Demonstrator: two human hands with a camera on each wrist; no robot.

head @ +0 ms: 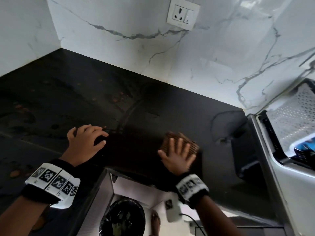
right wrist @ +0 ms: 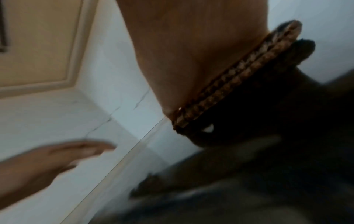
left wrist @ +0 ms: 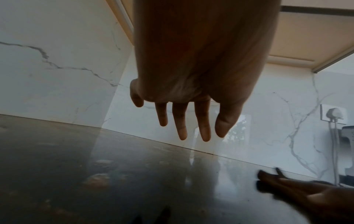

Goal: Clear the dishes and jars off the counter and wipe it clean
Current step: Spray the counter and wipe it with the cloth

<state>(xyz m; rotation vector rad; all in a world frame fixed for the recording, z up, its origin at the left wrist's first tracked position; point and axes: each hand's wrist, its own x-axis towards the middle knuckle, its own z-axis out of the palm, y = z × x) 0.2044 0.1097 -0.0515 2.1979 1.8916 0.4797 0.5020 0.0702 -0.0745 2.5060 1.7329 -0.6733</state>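
The counter (head: 170, 106) is wiped: right hand (head: 179, 155) presses flat-fingered on a brown cloth (head: 180, 142) near its front edge, left hand (head: 87, 142) loosely spread, empty, steadying.

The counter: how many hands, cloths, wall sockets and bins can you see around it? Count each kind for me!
Hands: 2, the left hand and the right hand
Brown cloth: 1, under the right hand on the black counter
Wall socket: 1
Bin: 1, below the counter edge
Total: 5
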